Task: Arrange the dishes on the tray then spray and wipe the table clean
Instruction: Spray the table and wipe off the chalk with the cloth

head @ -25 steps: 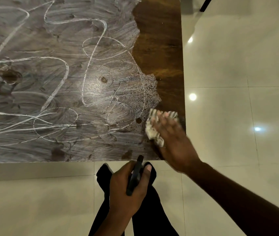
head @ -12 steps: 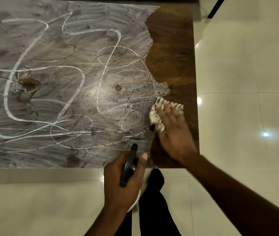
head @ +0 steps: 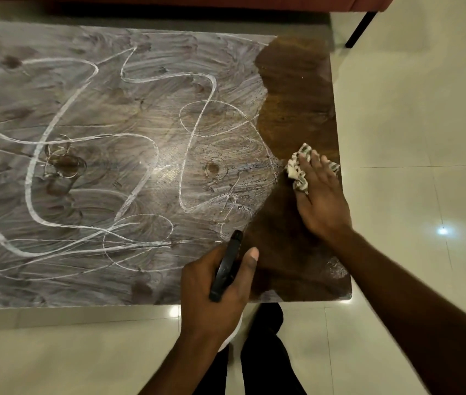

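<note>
A wooden table is seen from above, most of its top covered by a grey-white film of smeared cleaner crossed by brighter looping lines. A strip of bare dark wood is left along the right edge and widens toward the near right corner.

A patterned cloth is pressed flat onto the table top near the right edge by the right hand. The fingers are stretched out and slightly spread over the cloth, which is bunched beneath them and shows past the fingertips at the border between film and bare wood.

A spray bottle is gripped by the left hand above the near edge of the table. Its fingers are curled closed around the black spray head, with the thumb laid alongside it; the bottle's pale body is mostly hidden below the hand.

Pale floor tiles surround the table, and dark trouser legs are visible below the near edge.
</note>
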`<move>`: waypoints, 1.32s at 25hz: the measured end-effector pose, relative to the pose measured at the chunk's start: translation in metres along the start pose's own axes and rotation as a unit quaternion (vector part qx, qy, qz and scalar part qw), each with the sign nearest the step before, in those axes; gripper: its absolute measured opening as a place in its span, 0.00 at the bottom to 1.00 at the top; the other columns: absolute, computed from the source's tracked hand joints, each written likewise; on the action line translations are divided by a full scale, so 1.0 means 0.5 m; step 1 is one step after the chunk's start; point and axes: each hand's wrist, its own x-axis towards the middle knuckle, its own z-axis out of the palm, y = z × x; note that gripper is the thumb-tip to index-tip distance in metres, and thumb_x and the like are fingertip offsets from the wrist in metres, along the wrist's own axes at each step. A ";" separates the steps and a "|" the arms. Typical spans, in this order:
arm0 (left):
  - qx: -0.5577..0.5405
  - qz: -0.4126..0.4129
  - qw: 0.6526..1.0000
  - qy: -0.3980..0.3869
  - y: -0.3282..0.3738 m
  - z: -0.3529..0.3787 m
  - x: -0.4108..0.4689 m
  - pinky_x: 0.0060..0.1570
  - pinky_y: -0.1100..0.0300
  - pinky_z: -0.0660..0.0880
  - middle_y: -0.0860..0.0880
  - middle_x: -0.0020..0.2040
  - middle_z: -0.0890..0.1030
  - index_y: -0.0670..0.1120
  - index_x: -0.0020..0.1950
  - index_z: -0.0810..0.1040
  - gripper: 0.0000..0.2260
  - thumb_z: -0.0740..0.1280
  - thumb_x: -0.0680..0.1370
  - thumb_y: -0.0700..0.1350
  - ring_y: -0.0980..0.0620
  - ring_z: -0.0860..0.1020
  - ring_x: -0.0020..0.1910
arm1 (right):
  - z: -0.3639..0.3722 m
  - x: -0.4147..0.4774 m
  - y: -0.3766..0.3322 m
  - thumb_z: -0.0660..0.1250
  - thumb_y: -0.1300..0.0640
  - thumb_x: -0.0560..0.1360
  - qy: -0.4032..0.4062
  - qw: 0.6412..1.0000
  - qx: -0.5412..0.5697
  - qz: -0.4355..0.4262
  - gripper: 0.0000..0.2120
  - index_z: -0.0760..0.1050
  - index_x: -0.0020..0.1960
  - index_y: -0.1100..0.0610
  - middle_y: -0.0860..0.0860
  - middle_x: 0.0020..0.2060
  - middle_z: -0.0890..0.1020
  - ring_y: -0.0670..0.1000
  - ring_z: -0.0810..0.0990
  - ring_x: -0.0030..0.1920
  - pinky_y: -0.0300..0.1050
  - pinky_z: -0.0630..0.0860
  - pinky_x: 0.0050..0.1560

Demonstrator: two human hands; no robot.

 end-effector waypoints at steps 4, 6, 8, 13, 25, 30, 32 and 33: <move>0.021 0.023 0.999 -0.007 0.026 -0.013 0.051 0.28 0.59 0.71 0.53 0.27 0.76 0.54 0.34 0.74 0.19 0.75 0.78 0.61 0.56 0.76 0.26 | 0.076 -0.069 -0.126 0.55 0.48 0.82 -0.025 1.000 0.008 -0.002 0.36 0.48 0.87 0.48 0.51 0.87 0.50 0.54 0.43 0.87 0.61 0.48 0.85; 0.028 0.040 0.999 -0.004 0.038 -0.022 0.076 0.30 0.67 0.73 0.56 0.32 0.82 0.55 0.38 0.79 0.13 0.76 0.78 0.58 0.56 0.82 0.30 | 0.082 -0.123 -0.113 0.58 0.50 0.81 -0.129 0.967 -0.031 -0.216 0.38 0.45 0.87 0.44 0.48 0.87 0.48 0.50 0.42 0.87 0.59 0.48 0.86; 0.025 0.050 0.998 0.003 0.048 -0.027 0.099 0.32 0.69 0.73 0.56 0.34 0.83 0.54 0.40 0.81 0.10 0.76 0.78 0.55 0.56 0.83 0.33 | 0.045 -0.098 -0.054 0.58 0.49 0.80 -0.181 0.923 -0.077 -0.330 0.39 0.45 0.87 0.43 0.47 0.87 0.49 0.49 0.44 0.87 0.56 0.49 0.86; 0.035 0.017 0.999 0.006 0.070 -0.021 0.148 0.29 0.53 0.70 0.46 0.28 0.75 0.48 0.34 0.74 0.22 0.74 0.80 0.59 0.49 0.74 0.26 | -0.015 0.066 -0.022 0.57 0.50 0.83 -0.039 0.998 -0.015 -0.051 0.34 0.53 0.87 0.50 0.52 0.87 0.53 0.55 0.48 0.87 0.61 0.54 0.84; 0.010 0.033 0.998 0.062 0.114 0.017 0.278 0.32 0.46 0.77 0.46 0.29 0.80 0.47 0.38 0.80 0.18 0.73 0.81 0.59 0.47 0.80 0.27 | -0.021 0.205 -0.025 0.60 0.51 0.82 -0.125 0.952 -0.087 -0.265 0.38 0.47 0.87 0.45 0.50 0.87 0.52 0.52 0.47 0.87 0.59 0.52 0.85; -0.009 0.014 0.997 0.082 0.125 0.030 0.315 0.32 0.47 0.76 0.44 0.27 0.79 0.47 0.37 0.79 0.17 0.76 0.79 0.55 0.44 0.81 0.27 | -0.004 0.293 -0.107 0.59 0.51 0.84 -0.021 1.000 0.000 -0.008 0.34 0.51 0.87 0.49 0.52 0.87 0.51 0.55 0.44 0.87 0.60 0.47 0.86; -0.022 0.014 0.996 0.086 0.130 0.035 0.331 0.31 0.48 0.77 0.45 0.28 0.80 0.49 0.38 0.80 0.14 0.78 0.79 0.52 0.44 0.81 0.27 | 0.023 0.254 -0.142 0.60 0.50 0.82 -0.078 0.987 -0.034 -0.139 0.38 0.47 0.87 0.47 0.51 0.87 0.49 0.54 0.42 0.87 0.60 0.46 0.86; -0.029 0.016 0.996 0.080 0.134 0.037 0.341 0.31 0.48 0.78 0.46 0.29 0.81 0.49 0.38 0.81 0.13 0.78 0.79 0.51 0.45 0.82 0.27 | 0.028 0.232 -0.148 0.63 0.51 0.80 -0.118 0.961 -0.049 -0.246 0.40 0.46 0.87 0.46 0.50 0.86 0.49 0.54 0.42 0.87 0.58 0.45 0.86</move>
